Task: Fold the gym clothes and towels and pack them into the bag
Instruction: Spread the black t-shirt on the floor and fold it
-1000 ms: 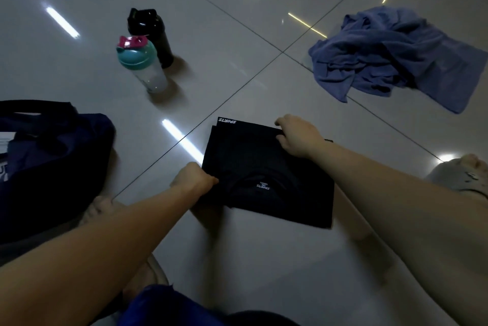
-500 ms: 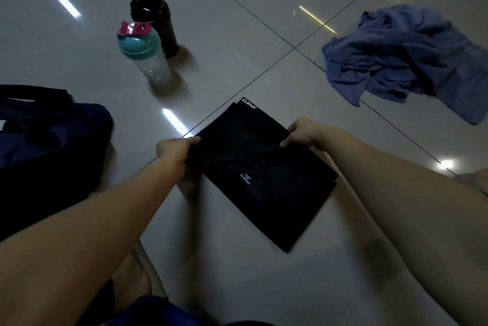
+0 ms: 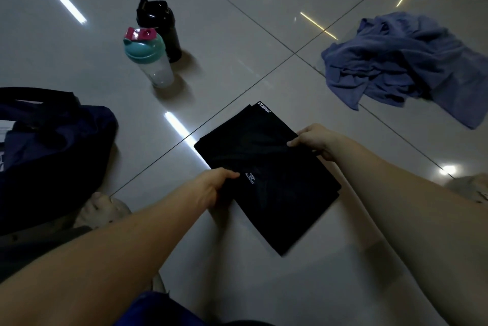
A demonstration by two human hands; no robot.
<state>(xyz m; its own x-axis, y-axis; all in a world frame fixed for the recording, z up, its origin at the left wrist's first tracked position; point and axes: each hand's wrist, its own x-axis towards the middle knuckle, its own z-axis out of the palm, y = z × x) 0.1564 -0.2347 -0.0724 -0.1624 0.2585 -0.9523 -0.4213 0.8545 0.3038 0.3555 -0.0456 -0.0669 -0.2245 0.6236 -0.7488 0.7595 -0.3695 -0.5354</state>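
Glossy tile floor (image 3: 264, 286); flat folded black garment (image 3: 266, 175).

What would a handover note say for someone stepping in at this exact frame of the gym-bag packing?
Left hand: grip on the near-left edge of the folded black garment.
Right hand: grip on its far-right edge.
The garment is a flat rectangle on the floor tiles, marked SPORTS.
Navy bag: on the left.
Blue towel: crumpled, far right, unfolded.
Two bottles stand behind.
Done: black garment folded.
Left: put it in the bag, fold and pack the towel.
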